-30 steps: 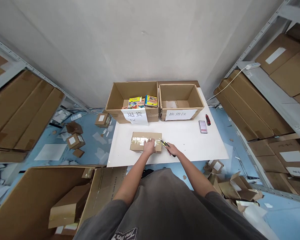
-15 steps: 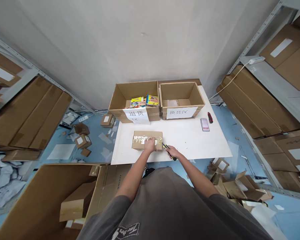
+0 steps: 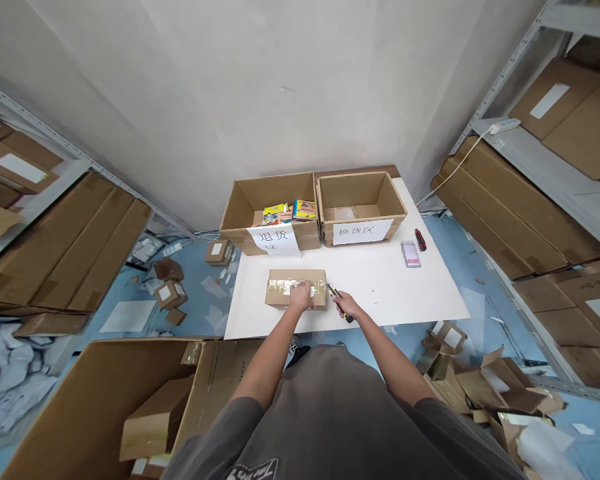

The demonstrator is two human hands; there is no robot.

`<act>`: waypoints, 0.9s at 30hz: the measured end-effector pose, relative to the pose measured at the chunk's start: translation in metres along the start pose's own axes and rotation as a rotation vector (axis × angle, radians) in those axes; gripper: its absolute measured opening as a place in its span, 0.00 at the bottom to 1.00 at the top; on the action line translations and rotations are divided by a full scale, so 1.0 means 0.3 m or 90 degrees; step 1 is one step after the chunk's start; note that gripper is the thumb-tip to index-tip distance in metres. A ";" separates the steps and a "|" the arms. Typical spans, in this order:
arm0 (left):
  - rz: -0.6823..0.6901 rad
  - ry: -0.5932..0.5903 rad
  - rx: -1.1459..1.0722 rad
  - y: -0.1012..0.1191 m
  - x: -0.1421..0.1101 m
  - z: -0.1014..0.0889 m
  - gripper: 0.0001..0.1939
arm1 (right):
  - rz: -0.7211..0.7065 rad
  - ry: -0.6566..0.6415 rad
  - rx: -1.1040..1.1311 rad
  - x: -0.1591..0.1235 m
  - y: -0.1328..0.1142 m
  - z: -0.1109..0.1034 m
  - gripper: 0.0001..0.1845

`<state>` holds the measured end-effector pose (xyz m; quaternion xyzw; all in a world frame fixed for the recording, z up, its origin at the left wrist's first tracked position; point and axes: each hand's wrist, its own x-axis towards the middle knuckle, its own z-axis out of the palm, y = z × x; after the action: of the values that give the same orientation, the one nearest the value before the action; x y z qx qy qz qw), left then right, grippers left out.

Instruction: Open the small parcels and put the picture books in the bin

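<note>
A taped cardboard box lies near the front edge of the white table. Clear tape and a white label run along its top. My left hand rests on the box's right half with fingers curled, holding it against the table. In my right hand is a black and yellow utility knife, its tip pointing at the box's right end. Whether the blade touches the cardboard is too small to tell.
Two open cartons with handwritten signs stand at the back: the left carton holds colourful small books. A red and black tool lies at the right, beside a blurred slip. A large open carton stands front left; opened boxes litter the right floor.
The whole scene sits slightly lower in view as the head moved. Both hands, the box and the knife keep nearly the same places relative to each other.
</note>
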<state>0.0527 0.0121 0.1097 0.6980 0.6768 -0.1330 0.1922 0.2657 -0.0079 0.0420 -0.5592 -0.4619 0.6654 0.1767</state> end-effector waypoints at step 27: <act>0.038 0.035 -0.045 -0.164 0.148 -0.002 0.53 | -0.043 0.136 -0.239 -0.119 -0.017 -0.013 0.22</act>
<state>0.0059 0.0525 0.0861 0.7141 0.6650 -0.0836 0.2021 0.2789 -0.0305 0.0672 -0.6339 -0.5745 0.4986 0.1394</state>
